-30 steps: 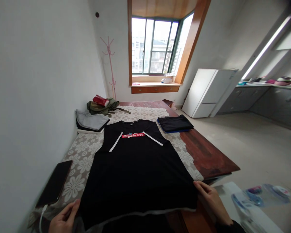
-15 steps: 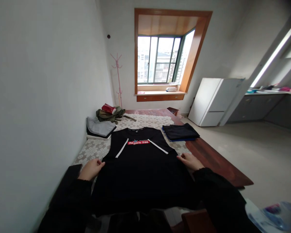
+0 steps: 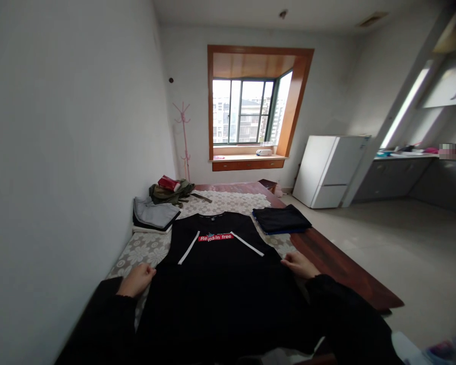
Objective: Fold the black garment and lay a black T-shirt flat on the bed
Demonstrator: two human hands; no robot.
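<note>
A black T-shirt (image 3: 220, 289) lies spread out on the table, its neckline pointing away from me. Across its chest runs a red "Remain free" print, with a white stripe slanting down on either side. My left hand (image 3: 137, 280) pinches the shirt's left edge, fingers closed. On the opposite edge, my right hand (image 3: 300, 265) grips the fabric between thumb and fingers. The lower end of the shirt blends into the dark area near my body.
A patterned cloth (image 3: 137, 247) covers much of the wooden table (image 3: 338, 263). Folded dark clothes (image 3: 281, 219) lie at the right, folded grey and white clothes (image 3: 155, 213) at the left. Behind these sits a green backpack (image 3: 171, 192) with a red packet (image 3: 168, 183). A wall borders the left side.
The view has tilted upward, so the shirt and table sit lower in the picture. My left hand has shifted slightly outward; both hands stay at the shirt's edges.
</note>
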